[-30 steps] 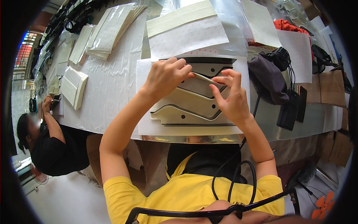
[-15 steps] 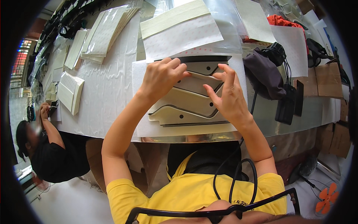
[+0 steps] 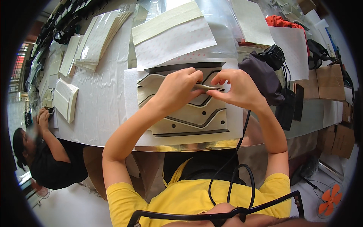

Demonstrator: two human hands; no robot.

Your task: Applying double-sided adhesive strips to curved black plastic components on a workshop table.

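Note:
In front of me a white sheet (image 3: 136, 136) carries several cream cut-out pieces (image 3: 189, 124) with dark wavy gaps and small dark holes. Above its middle, a thin cream piece (image 3: 204, 87) is lifted and seen nearly edge-on between my hands. My left hand (image 3: 179, 89) has its fingers closed at the left end of that piece; its fingertips are partly hidden. At the other end my right hand (image 3: 240, 86) pinches it between thumb and fingers. A dark strip (image 3: 185, 66) lies along the far side of the cut-outs, another dark strip (image 3: 192, 133) along the near side.
Beyond lies a cream-edged white sheet (image 3: 174, 38). Wrapped stacks of panels (image 3: 96, 39) are at the left. A dark cloth (image 3: 261, 77), a black power adapter (image 3: 286, 109) and a cable (image 3: 245, 128) sit to the right. A co-worker in black (image 3: 56, 162) works at far left.
My hands have come closer together, my right hand going from spread fingers to a pinch. The cream piece is now raised edge-on. The view has shifted slightly.

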